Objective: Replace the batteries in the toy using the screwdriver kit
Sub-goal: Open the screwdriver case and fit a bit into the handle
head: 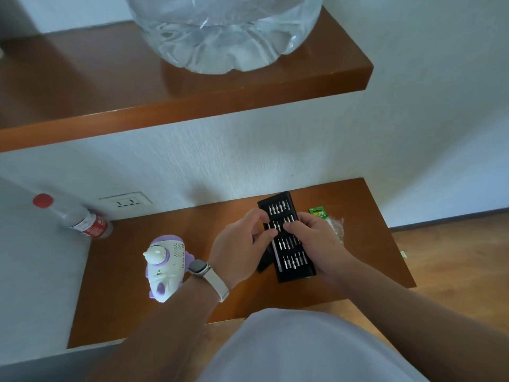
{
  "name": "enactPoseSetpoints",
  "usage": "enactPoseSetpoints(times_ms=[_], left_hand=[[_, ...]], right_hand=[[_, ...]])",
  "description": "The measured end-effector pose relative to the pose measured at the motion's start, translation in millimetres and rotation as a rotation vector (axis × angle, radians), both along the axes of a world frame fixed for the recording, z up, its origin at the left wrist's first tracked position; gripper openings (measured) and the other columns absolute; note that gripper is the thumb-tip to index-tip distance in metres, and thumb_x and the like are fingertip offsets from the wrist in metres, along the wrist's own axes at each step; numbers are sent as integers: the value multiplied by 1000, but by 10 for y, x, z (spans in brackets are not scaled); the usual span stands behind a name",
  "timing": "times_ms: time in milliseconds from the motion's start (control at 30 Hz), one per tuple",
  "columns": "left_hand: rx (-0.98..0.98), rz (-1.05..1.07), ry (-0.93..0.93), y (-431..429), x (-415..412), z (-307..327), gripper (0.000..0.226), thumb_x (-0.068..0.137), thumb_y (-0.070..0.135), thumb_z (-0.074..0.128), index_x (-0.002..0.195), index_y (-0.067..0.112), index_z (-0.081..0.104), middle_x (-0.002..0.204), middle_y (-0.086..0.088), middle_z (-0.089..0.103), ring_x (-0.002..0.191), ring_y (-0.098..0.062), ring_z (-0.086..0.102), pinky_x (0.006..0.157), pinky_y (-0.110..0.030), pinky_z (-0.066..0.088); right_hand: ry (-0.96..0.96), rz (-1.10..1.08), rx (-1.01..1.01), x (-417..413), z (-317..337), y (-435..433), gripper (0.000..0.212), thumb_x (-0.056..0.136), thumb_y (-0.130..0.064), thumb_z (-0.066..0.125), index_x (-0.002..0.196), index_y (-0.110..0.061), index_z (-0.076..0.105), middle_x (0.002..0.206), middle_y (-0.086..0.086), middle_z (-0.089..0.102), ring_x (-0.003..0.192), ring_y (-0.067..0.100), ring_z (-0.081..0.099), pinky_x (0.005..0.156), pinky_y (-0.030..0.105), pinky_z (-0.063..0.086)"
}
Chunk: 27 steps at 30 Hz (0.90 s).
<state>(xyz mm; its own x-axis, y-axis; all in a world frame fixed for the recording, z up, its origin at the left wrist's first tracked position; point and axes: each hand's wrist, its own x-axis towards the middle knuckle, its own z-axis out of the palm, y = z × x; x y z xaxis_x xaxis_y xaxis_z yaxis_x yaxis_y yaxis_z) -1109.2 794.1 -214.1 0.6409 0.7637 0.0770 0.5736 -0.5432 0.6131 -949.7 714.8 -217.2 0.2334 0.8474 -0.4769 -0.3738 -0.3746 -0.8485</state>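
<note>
A black screwdriver kit (292,260) lies open on the lower wooden shelf (132,307), rows of silver bits showing in its tray. My left hand (242,244) and my right hand (311,238) are both over the kit, fingertips pinching at the tray near its second row of bits and the long driver handle (275,256) on its left side. What exactly each fingertip holds is hidden. A white and purple toy (165,268) lies left of my left wrist. A green battery pack (319,212) lies right of the kit, partly behind my right hand.
A plastic bottle with a red cap (80,219) leans at the left wall beside a wall socket (126,202). A large clear water jug (225,31) stands on the upper shelf (82,106). Wooden floor (454,266) lies to the right.
</note>
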Motion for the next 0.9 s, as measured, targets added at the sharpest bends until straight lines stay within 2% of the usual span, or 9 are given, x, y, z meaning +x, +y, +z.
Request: enactPoseSetpoints(times_ms=[100, 167, 233, 333, 467, 567, 700, 800, 900], left_hand=[[-19, -5, 8, 2, 42, -9, 19, 98, 39, 58, 111, 26, 57, 56, 12, 49, 48, -6, 46, 48, -17, 33], [-79, -7, -9, 10, 77, -21, 15, 98, 39, 59, 108, 29, 54, 57, 11, 49, 52, -5, 49, 47, -16, 36], [-135, -1, -34, 11, 116, -38, 15, 97, 39, 61, 104, 31, 52, 58, 12, 50, 55, 0, 53, 51, -16, 42], [-207, 24, -66, -28, 163, -65, 18, 95, 38, 65, 103, 29, 51, 63, 14, 54, 59, 5, 55, 55, -11, 43], [-297, 100, -175, -82, 213, -91, 23, 91, 31, 71, 95, 33, 49, 77, 18, 60, 67, 4, 58, 59, -11, 45], [-370, 174, -251, -146, 230, -109, 19, 92, 25, 71, 94, 28, 52, 82, 25, 60, 71, 2, 59, 62, -12, 49], [-502, 314, -375, -267, 201, -152, 19, 91, 16, 70, 100, 25, 55, 81, 14, 65, 71, -2, 62, 64, -15, 52], [-582, 400, -401, -333, 158, -207, 14, 93, 17, 68, 103, 24, 62, 86, 7, 71, 78, -10, 69, 67, -24, 58], [-632, 492, -458, -378, 70, -246, 9, 94, 16, 66, 102, 20, 68, 90, 3, 75, 85, -14, 72, 70, -24, 59]], right_hand=[[-9, 11, -5, 51, -11, -11, 18, 93, -17, 61, 104, -2, 60, 83, 11, 72, 72, 27, 73, 56, 35, 59], [-39, 6, 2, 79, -41, -16, 18, 92, -18, 62, 101, -2, 61, 90, 20, 70, 75, 31, 72, 62, 44, 62], [-89, -1, 11, 103, -88, -26, 16, 90, -21, 63, 95, -6, 62, 98, 30, 66, 81, 42, 69, 71, 59, 57], [-125, -11, 11, 116, -137, -28, 22, 83, -28, 65, 90, -8, 61, 100, 35, 61, 87, 51, 66, 73, 66, 53], [-117, 3, 14, 150, -223, 13, 23, 80, -31, 66, 88, -10, 62, 95, 29, 65, 86, 46, 69, 71, 62, 56], [-106, 22, 17, 169, -305, 39, 17, 81, -31, 66, 87, -15, 64, 91, 22, 70, 83, 40, 71, 71, 57, 59], [-98, 62, 5, 148, -422, 75, 11, 83, -32, 64, 88, -23, 67, 87, 9, 74, 80, 27, 75, 70, 49, 62], [-83, 99, -16, 100, -532, 120, 13, 86, -31, 64, 92, -21, 67, 87, 8, 74, 81, 26, 75, 68, 47, 62], [-65, 122, -32, 30, -639, 178, 13, 85, -31, 63, 92, -21, 69, 88, 8, 74, 82, 27, 74, 70, 46, 62]])
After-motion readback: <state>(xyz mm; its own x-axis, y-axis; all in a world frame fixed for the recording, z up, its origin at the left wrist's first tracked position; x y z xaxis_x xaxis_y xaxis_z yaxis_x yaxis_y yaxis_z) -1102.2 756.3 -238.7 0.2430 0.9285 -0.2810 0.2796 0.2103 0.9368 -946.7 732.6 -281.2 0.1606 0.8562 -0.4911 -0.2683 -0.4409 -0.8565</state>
